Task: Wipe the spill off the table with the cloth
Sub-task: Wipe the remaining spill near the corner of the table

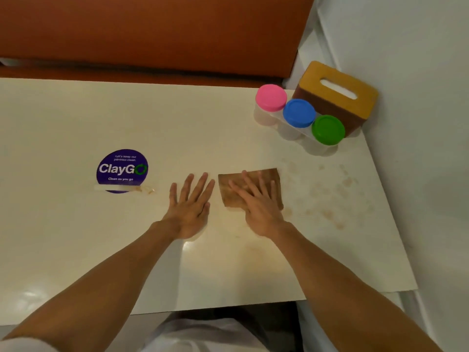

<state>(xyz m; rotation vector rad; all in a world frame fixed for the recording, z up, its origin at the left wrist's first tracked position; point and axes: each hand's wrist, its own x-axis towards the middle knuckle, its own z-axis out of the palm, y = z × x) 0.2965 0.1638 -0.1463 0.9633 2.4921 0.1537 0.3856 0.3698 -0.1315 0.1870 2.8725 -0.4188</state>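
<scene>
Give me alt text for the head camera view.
A person's right hand presses a square brown cloth on a cream table beside faint brown spill spots; the left hand rests alongside. Three colour-lidded jars and a brown tissue box stand behind.

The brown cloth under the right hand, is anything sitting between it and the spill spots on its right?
Nothing visible. The flat brown cloth lies under the right hand; the brownish spill spots start just past its right edge on the cream table. The three colour-lidded jars stand farther back.
</scene>
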